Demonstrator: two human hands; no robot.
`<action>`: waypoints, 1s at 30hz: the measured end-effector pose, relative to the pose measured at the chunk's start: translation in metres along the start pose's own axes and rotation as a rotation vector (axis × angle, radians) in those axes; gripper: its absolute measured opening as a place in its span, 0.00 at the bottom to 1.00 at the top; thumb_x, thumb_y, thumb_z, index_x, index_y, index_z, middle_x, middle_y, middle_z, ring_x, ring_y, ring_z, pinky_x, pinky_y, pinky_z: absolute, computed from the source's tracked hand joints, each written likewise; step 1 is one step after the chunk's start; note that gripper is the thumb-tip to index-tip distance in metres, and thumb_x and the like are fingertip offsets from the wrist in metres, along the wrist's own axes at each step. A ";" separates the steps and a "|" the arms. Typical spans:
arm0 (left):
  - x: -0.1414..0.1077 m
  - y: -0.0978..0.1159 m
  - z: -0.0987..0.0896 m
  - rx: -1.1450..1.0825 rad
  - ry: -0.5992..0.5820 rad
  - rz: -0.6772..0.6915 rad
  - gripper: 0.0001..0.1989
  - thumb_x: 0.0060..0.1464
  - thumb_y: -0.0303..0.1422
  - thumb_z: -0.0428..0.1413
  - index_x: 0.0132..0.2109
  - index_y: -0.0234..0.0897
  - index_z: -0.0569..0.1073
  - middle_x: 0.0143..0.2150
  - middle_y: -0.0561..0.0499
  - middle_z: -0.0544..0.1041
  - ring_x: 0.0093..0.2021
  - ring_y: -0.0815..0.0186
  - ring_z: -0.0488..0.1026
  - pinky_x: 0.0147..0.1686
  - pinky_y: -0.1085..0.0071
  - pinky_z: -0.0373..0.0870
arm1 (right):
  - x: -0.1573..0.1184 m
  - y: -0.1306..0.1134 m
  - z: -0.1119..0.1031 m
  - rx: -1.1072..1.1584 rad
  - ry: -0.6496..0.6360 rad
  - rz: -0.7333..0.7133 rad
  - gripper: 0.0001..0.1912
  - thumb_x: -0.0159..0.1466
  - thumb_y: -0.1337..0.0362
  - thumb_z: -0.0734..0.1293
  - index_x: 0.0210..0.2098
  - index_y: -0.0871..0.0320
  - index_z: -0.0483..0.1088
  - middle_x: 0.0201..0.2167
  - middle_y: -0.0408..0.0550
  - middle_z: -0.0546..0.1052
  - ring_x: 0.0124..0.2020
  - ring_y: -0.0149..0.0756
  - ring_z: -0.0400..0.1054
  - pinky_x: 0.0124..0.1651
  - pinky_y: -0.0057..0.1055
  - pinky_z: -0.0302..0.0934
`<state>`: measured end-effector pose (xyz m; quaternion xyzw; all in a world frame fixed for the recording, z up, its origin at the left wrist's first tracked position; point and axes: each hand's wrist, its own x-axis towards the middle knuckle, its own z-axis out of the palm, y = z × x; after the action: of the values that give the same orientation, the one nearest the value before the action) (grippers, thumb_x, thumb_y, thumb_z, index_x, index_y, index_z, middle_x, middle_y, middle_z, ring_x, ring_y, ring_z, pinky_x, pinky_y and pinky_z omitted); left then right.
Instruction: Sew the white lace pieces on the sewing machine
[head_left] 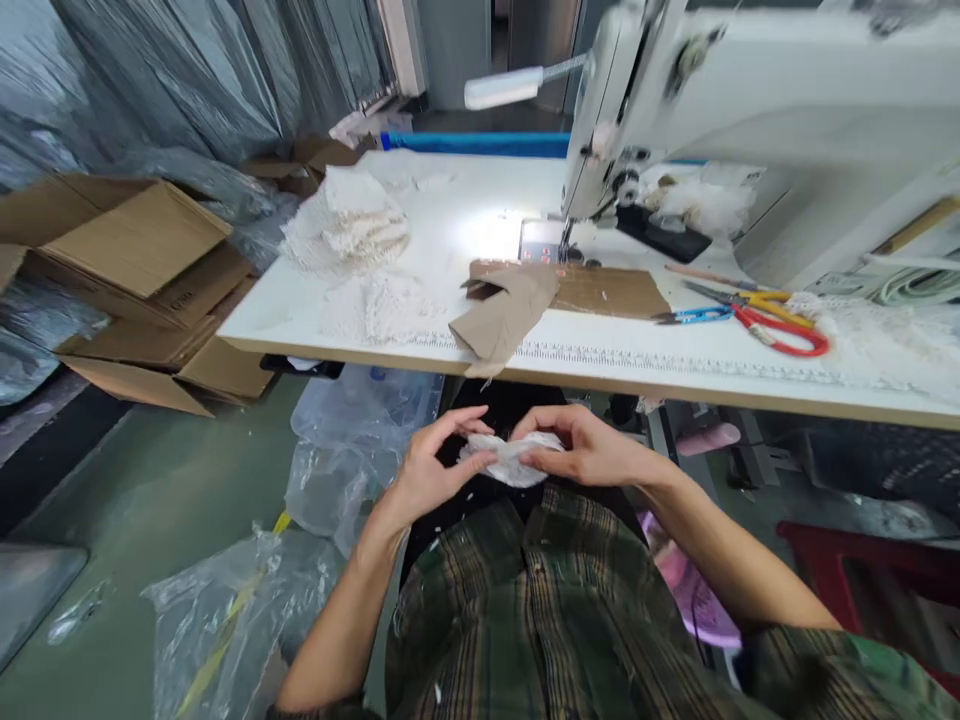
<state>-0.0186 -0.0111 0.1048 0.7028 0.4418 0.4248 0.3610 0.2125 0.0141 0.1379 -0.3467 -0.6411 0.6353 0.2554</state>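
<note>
Cardboard boxes (142, 270): off to my far left, flaps splayed, plastic sheeting (247, 90) hanging behind them.
Clear bag (240, 610): crumpled on the floor below, a yellow strip (225, 635) running through it.
White table (281, 305): its near edge runs across in front of me, a ruler scale printed along it.
Lace pile (349, 215): heaped on the table's left end, cream and ruffled, a flatter white spread just nearer me.
Left hand (426, 468): my thumb lies on the left end of the cloth, the other fingers curved over its far side; a gap shows behind the pinch (a light hold, by its look).
Tan pieces (510, 315): lying at the table edge beyond my hands, one tip poking over it.
White cloth (516, 468): bunched between my two hands, over my dark lap, below the table edge.
Right hand (596, 450): my thumb is laid along the cloth's near face, the index finger bent behind it, gripping the right end.
Sewing machine (750, 75): standing over the table, its needle area brightly lit.
Scissors (780, 325): red and yellow handles, beside blue snips (697, 315).
White lace (885, 345): spread at the far right.
</note>
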 end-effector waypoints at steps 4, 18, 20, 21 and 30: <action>0.028 0.037 -0.016 0.421 0.392 0.378 0.17 0.56 0.30 0.61 0.53 0.42 0.74 0.51 0.44 0.76 0.51 0.58 0.74 0.52 0.60 0.71 | -0.015 -0.056 -0.038 0.119 0.125 -0.046 0.10 0.59 0.58 0.73 0.33 0.58 0.72 0.23 0.41 0.72 0.21 0.25 0.60 0.22 0.23 0.53; 0.135 0.045 0.003 1.174 -0.017 0.146 0.18 0.66 0.37 0.46 0.47 0.27 0.75 0.46 0.32 0.77 0.46 0.47 0.73 0.49 0.52 0.65 | 0.027 -0.087 -0.090 0.135 0.526 -0.246 0.21 0.61 0.55 0.69 0.50 0.57 0.69 0.34 0.48 0.77 0.31 0.35 0.71 0.33 0.32 0.67; 0.148 0.045 0.000 1.200 -0.042 0.117 0.16 0.63 0.33 0.49 0.47 0.23 0.75 0.43 0.30 0.75 0.45 0.45 0.72 0.43 0.54 0.66 | 0.032 -0.073 -0.095 0.063 0.606 -0.268 0.21 0.62 0.56 0.67 0.52 0.58 0.68 0.35 0.49 0.77 0.33 0.36 0.71 0.36 0.33 0.67; 0.155 0.044 -0.001 1.196 -0.055 0.111 0.16 0.61 0.32 0.50 0.47 0.22 0.75 0.43 0.29 0.75 0.46 0.44 0.71 0.42 0.54 0.66 | 0.032 -0.064 -0.099 -0.012 0.657 -0.246 0.22 0.62 0.57 0.66 0.53 0.59 0.67 0.36 0.50 0.77 0.34 0.37 0.71 0.37 0.34 0.67; 0.246 0.023 0.010 0.929 -0.060 0.085 0.17 0.62 0.40 0.52 0.36 0.32 0.80 0.38 0.37 0.72 0.47 0.46 0.68 0.44 0.57 0.64 | -0.011 -0.037 -0.140 -1.086 0.660 -0.191 0.15 0.67 0.62 0.59 0.48 0.59 0.73 0.44 0.56 0.75 0.40 0.43 0.72 0.43 0.40 0.67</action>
<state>0.0590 0.2073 0.1897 0.8195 0.5454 0.1758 0.0032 0.3223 0.0964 0.1848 -0.5452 -0.7872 0.0548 0.2828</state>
